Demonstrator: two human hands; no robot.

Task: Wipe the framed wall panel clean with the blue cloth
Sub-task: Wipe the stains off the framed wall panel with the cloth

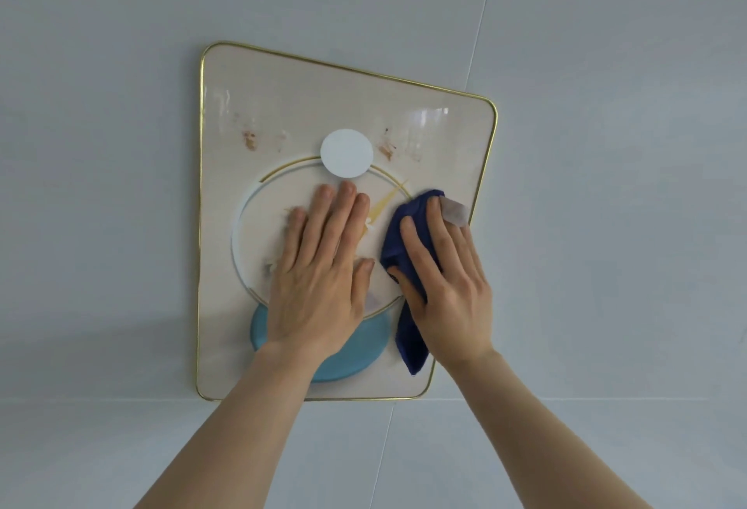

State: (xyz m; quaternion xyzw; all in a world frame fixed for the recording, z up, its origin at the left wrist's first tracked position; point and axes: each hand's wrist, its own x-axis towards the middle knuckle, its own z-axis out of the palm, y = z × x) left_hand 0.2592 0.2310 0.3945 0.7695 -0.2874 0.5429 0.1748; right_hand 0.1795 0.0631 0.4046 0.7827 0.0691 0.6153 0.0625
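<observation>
A cream wall panel (283,104) with a thin gold frame hangs on a pale grey wall. It carries a white disc, a large gold-edged ring and a light blue disc low down. Brown smudges (249,139) mark its upper left, and another smudge (385,149) lies right of the white disc. My left hand (323,270) lies flat on the panel's middle, fingers spread, holding nothing. My right hand (444,278) presses a dark blue cloth (406,249) against the panel's right side; the cloth's tail hangs below my palm.
The pale grey wall (121,225) surrounds the panel, with thin seams running diagonally at the upper right and below the panel. A horizontal seam crosses just under the frame's bottom edge.
</observation>
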